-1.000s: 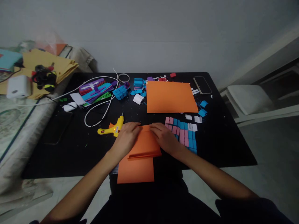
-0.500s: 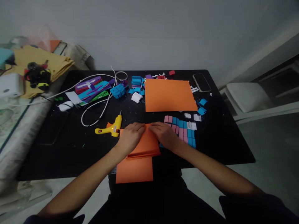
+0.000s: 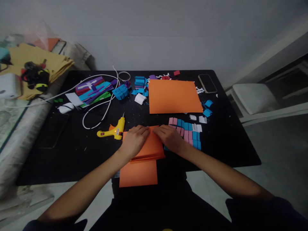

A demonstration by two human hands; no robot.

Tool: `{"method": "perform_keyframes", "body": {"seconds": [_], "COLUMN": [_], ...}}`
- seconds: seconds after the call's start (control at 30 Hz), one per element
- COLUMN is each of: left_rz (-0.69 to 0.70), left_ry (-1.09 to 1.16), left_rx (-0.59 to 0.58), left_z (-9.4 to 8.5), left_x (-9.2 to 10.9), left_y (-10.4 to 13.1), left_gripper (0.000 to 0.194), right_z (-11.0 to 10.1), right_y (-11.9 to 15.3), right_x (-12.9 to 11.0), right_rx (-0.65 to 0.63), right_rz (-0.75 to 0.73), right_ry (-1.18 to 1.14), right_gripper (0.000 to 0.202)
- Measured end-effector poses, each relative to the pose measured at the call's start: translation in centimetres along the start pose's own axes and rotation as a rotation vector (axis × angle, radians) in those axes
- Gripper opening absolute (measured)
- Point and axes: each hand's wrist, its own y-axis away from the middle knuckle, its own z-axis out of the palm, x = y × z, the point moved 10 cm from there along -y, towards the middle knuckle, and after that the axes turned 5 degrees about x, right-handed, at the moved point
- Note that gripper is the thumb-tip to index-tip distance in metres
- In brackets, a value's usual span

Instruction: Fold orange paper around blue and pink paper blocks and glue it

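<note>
A folded piece of orange paper (image 3: pixel 151 146) lies at the table's near side, its loose edge lifted slightly towards me. My left hand (image 3: pixel 134 139) presses on its left part with the fingers together. From the other side my right hand (image 3: pixel 170 138) bears on the far right part, fingers bent and closed against the paper. The fingertips of both hands nearly meet at the far edge. Under it another flat orange part (image 3: pixel 138 175) sticks out over the table edge; whether it is the same sheet I cannot tell. A yellow glue gun (image 3: pixel 117 130) lies left of my left hand.
A large orange sheet (image 3: pixel 174 98) lies beyond my hands. Rows of pink and blue folded paper pieces (image 3: pixel 187 133) are beside my right hand. Paper strips (image 3: pixel 93 91), a white cable (image 3: pixel 84 119) and a phone (image 3: pixel 207 83) are on the black table (image 3: pixel 79 160). A white chair (image 3: pixel 255 98) stands right.
The view has shifted slightly, so everything sits a little higher in the picture. My hands stay on the orange paper with almost no movement.
</note>
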Motion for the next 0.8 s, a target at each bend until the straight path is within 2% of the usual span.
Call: {"method": "perform_keyframes", "body": {"seconds": [0.1, 0.6, 0.8], "left_rz": [0.003, -0.014, -0.050], "left_ry": [-0.006, -0.055, -0.051], "left_rx": [-0.007, -0.021, -0.013], "left_z": [0.0, 0.2, 0.2], "left_x": [0.1, 0.4, 0.3], "left_y": [0.0, -0.1, -0.1], "left_gripper": [0.027, 0.023, 0.026], "right_z": [0.1, 0.3, 0.3], "right_y": [-0.1, -0.7, -1.1], "right_x": [-0.3, -0.8, -0.5], "right_rx": [-0.037, -0.060, -0.088], "right_rz": [-0.021, -0.061, 0.013], "right_ry": [0.050, 0.129, 0.167], "right_gripper": [0.030, 0.032, 0.035]}}
